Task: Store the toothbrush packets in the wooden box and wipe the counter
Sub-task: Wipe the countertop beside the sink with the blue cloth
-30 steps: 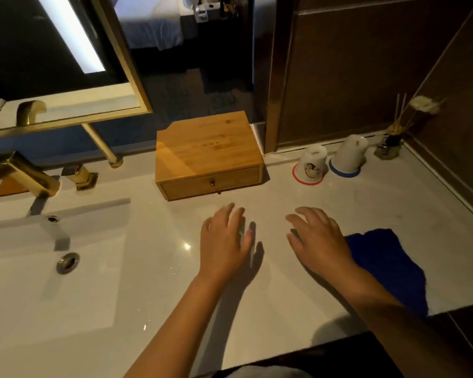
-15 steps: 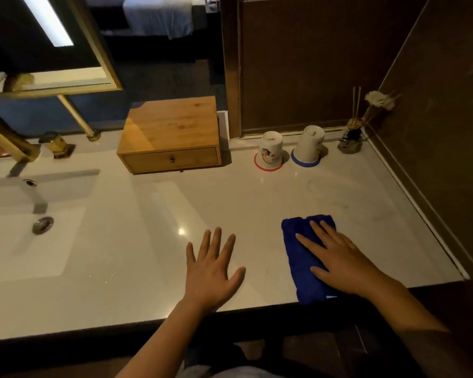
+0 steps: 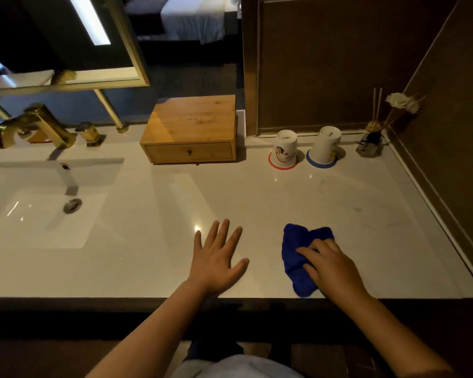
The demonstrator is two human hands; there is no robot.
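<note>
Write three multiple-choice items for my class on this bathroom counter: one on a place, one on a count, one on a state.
1. Where is the blue cloth?
A. in the sink
B. on the counter near its front edge
C. on the wooden box

2. How many cups stand upside down by the back wall?
A. one
B. two
C. four

3. The wooden box drawer is:
A. shut
B. pulled out
C. removed

Answers: 1 B, the right hand presses it onto the counter. 2 B, one cup on a red ring, another on a blue ring. 3 A, its front sits flush.

Counter: box, cups, cloth
</note>
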